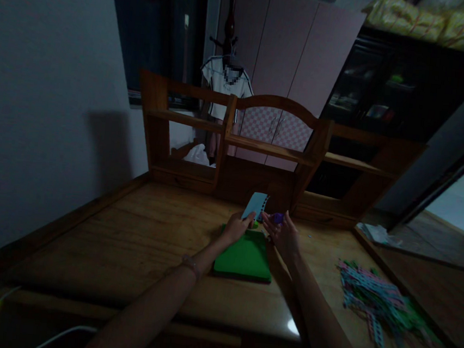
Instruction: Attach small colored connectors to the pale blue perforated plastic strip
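Note:
My left hand (238, 227) is closed on a light blue sheet (255, 204), pinched at its lower end and tilted up. A row of dark notches or holes runs down the sheet's right edge. A small bright green piece (255, 225) shows by the fingertips; whether it is held I cannot tell. Just to the right, my right hand (286, 235) holds a small purple object (278, 218) between thumb and fingers; its kind is too dim to make out. Under the hands lies a flat green pad (244, 256) with a dark lower edge, partly covered by my left hand.
On the wooden desk (127, 240), a loose heap of pink, blue and green strips (383, 303) lies at the right. A wooden shelf unit (267, 150) stands along the far edge. White cables (64, 333) hang at the near left.

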Available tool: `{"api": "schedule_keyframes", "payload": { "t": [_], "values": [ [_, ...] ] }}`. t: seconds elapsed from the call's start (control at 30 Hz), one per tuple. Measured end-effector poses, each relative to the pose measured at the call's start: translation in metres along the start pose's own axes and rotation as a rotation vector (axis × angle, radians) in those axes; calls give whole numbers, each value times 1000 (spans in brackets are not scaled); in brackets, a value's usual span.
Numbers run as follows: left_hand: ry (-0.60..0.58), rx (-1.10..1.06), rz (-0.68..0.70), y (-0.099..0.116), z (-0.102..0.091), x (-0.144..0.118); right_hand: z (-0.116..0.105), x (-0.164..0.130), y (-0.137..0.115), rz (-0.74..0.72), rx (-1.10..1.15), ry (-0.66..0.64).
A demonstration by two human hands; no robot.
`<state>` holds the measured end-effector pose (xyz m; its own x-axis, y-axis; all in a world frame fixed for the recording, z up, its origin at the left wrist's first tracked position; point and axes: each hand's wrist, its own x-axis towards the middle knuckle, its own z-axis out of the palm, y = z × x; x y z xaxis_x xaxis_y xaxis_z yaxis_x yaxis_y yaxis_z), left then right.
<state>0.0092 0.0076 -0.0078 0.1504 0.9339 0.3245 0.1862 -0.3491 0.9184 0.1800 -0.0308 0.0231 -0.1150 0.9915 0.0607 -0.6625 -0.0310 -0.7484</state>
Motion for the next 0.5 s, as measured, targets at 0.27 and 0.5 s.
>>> {"api": "schedule_keyframes", "payload": {
  "t": [0.27, 0.5],
  "values": [
    [33, -7, -6, 3, -1, -1, -1, 0, -1, 24, -14, -6],
    [46, -5, -18, 6, -2, -2, 1, 0, 0, 32, -8, 5]
  ]
}}
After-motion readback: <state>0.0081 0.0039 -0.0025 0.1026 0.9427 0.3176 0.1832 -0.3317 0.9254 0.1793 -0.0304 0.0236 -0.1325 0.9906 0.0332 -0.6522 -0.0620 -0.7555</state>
